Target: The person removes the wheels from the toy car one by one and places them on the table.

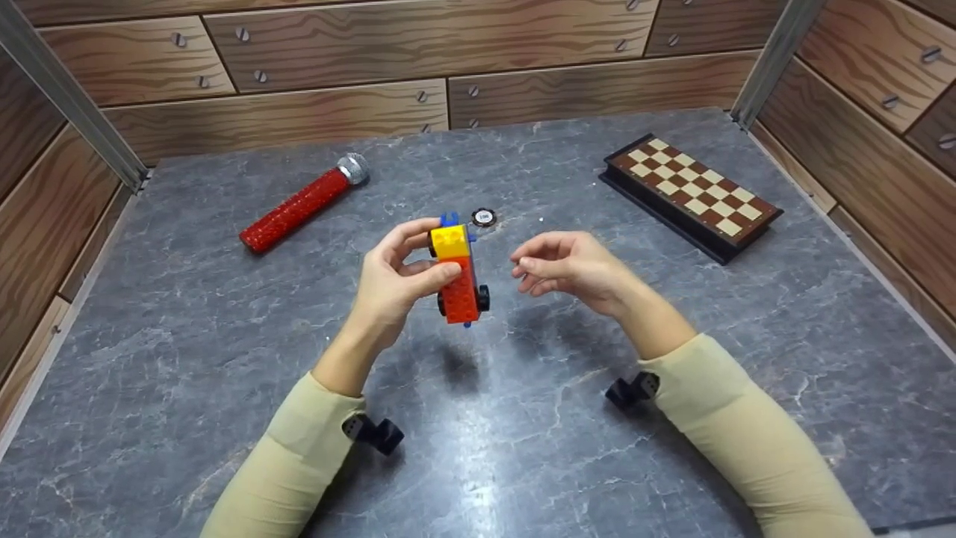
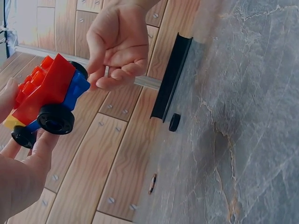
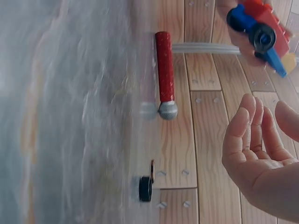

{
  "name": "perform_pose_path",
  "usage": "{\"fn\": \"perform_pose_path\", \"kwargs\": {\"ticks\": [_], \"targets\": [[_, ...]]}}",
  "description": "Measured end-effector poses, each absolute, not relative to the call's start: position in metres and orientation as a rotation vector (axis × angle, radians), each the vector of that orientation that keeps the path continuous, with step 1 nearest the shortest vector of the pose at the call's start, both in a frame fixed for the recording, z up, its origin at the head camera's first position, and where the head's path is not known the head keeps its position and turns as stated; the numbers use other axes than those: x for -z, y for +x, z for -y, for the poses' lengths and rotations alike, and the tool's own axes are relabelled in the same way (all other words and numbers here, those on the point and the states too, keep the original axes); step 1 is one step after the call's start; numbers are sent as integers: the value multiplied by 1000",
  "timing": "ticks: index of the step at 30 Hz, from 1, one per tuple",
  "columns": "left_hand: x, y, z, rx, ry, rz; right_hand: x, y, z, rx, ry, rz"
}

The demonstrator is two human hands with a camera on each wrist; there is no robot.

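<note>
My left hand [image 1: 392, 280] holds a toy car [image 1: 459, 288] of building blocks above the table, thumb on top and fingers along the side. Its blocks are red and yellow over a blue base, with black wheels [image 2: 56, 119]. By the yellow block a blue peg [image 1: 472, 237] sticks out bare. To the right, apart from the car, hovers my right hand [image 1: 575, 269], fingers loosely bent and nothing visible in them. A loose black wheel [image 2: 174, 122] stands on the table in both wrist views; in the head view I cannot make it out.
Behind the car lies a poker chip [image 1: 484, 217]. A red glittery microphone [image 1: 299, 209] with a silver head rests at the back left. At the back right is a folded chessboard [image 1: 694, 194]. Wood-patterned walls [image 1: 336, 52] border the grey marbled table [image 1: 187, 314].
</note>
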State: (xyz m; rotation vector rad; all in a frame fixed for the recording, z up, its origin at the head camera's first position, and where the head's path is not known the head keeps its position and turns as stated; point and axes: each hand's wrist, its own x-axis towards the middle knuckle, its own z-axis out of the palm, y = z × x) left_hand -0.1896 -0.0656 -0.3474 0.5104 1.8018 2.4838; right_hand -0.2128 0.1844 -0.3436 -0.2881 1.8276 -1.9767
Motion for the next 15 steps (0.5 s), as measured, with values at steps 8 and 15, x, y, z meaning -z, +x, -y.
{"fn": "perform_pose_path", "kwargs": {"ticks": [8,15], "targets": [[347,-190,65,-2474,510,-1823,344,-206,-173,1958,-349,-1807],[348,-189,65,-2480,492,-1826,349,-203,-164,1953,-370,-1759]]}}
